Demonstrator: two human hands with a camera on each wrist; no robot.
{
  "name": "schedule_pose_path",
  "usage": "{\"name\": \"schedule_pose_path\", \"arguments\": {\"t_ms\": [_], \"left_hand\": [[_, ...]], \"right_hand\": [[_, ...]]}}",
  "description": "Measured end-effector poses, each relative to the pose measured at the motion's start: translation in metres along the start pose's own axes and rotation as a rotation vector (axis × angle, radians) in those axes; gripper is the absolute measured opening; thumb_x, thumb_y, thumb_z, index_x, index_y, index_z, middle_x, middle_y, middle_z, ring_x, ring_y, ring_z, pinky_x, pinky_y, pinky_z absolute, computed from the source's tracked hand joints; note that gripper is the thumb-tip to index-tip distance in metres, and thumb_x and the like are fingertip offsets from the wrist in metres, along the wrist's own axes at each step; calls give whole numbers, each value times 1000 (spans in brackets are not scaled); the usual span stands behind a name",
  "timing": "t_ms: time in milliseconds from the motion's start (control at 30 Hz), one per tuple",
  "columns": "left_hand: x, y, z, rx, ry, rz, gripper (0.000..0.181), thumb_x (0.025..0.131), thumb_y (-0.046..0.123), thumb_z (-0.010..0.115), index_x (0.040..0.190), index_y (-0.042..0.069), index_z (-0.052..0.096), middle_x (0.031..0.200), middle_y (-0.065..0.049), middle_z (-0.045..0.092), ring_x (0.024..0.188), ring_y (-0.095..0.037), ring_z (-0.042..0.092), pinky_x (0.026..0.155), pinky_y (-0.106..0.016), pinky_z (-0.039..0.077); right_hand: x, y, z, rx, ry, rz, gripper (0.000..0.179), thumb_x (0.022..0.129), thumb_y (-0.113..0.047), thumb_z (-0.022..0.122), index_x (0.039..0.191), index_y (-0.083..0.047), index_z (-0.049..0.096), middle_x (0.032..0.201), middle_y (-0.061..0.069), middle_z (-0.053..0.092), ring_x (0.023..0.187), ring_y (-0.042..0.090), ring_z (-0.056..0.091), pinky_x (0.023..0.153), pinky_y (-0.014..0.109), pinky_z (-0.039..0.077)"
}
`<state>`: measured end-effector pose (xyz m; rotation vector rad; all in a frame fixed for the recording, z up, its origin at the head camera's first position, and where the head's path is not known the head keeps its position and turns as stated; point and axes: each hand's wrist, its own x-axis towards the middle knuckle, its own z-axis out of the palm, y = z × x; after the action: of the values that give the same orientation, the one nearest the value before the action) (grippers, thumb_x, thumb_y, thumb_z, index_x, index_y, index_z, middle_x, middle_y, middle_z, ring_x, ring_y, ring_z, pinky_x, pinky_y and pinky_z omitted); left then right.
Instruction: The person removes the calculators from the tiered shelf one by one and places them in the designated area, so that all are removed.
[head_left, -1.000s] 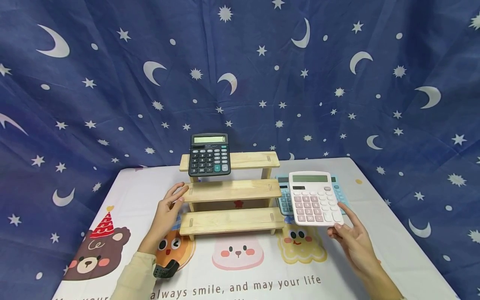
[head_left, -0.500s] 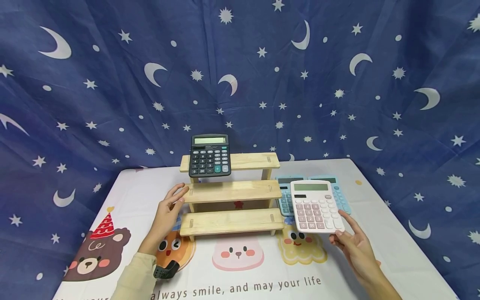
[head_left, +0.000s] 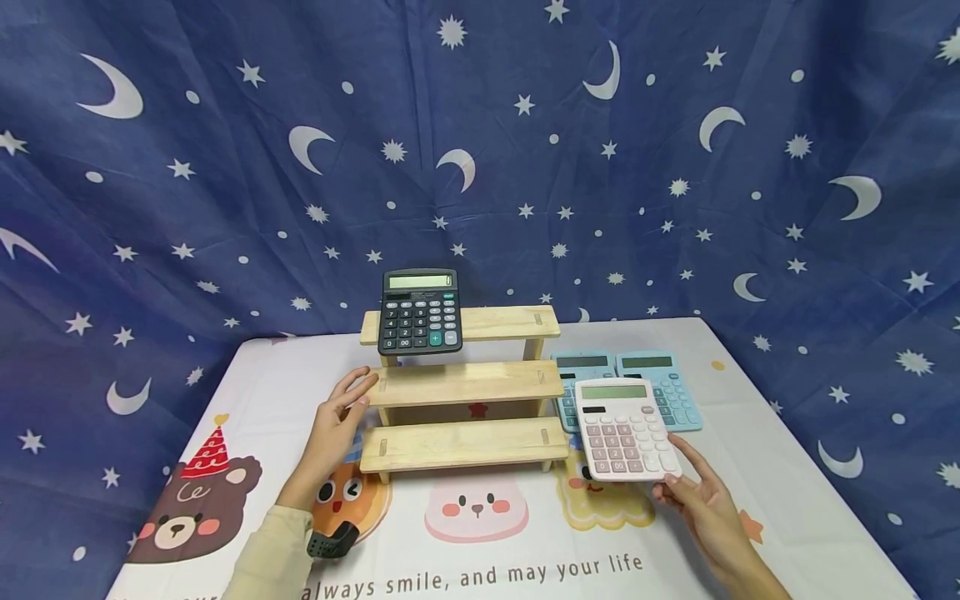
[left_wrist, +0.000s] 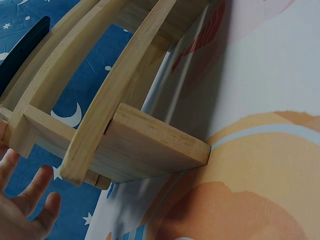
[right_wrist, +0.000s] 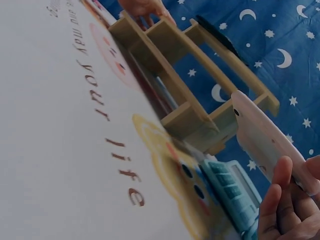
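Note:
My right hand holds a white calculator with pink number keys by its lower right corner. In the right wrist view the fingers sit under its back. The calculator is raised off the table and partly covers two blue calculators lying behind it. My left hand rests at the left end of the middle board of a three-tier wooden rack, its other fingers loosely extended in the left wrist view. A black calculator leans on the left of the rack's top board.
A white printed cloth with cartoon figures and lettering covers the table. Behind hangs a dark blue curtain with moons and stars. A black strap is at my left wrist.
My right hand has lowered the white calculator toward me and slightly left, so more of the blue calculators shows. The left hand and the rack have stayed in place.

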<state>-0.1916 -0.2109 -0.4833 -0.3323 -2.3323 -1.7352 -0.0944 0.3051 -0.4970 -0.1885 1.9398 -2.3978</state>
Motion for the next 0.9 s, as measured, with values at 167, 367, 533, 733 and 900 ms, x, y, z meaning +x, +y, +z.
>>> {"name": "schedule_pose_path", "arguments": {"t_ms": [167, 367, 533, 733, 900], "left_hand": [[0, 0, 0, 1, 2, 9, 40, 108, 14, 47, 143, -4, 53, 160, -17, 36, 149, -40, 32, 97, -1, 37], [0, 0, 0, 3, 5, 9, 40, 108, 15, 47, 143, -3, 54, 160, -17, 37, 149, -41, 32, 97, -1, 37], [1, -1, 1, 6, 7, 13, 40, 108, 15, 47, 143, -4, 53, 160, -19, 37, 148, -42, 32, 97, -2, 37], [0, -2, 1, 5, 5, 11, 40, 108, 15, 47, 144, -3, 53, 160, -18, 36, 149, -41, 31, 97, -2, 37], [0, -2, 1, 9, 5, 11, 40, 108, 15, 47, 144, -3, 53, 160, -18, 36, 148, -41, 32, 97, -2, 37]], "right_hand": [[-3, 7, -3, -5, 12, 39, 57, 105, -1, 47, 154, -22, 27, 88, -3, 74, 82, 4, 69, 78, 19, 56], [-9, 13, -5, -11, 17, 97, 55, 105, -3, 50, 151, -26, 30, 88, -2, 74, 82, 4, 69, 78, 19, 57], [-11, 17, -7, -60, 42, 170, 58, 105, -9, 53, 154, -26, 26, 88, -2, 74, 83, 4, 69, 80, 20, 57], [-11, 21, -7, -122, 78, 251, 66, 103, -14, 57, 158, -19, 20, 87, -1, 74, 83, 6, 68, 80, 20, 57], [-11, 22, -8, -150, 68, 277, 68, 103, -16, 57, 158, -15, 18, 87, 0, 73, 83, 6, 68, 80, 21, 57]]}}
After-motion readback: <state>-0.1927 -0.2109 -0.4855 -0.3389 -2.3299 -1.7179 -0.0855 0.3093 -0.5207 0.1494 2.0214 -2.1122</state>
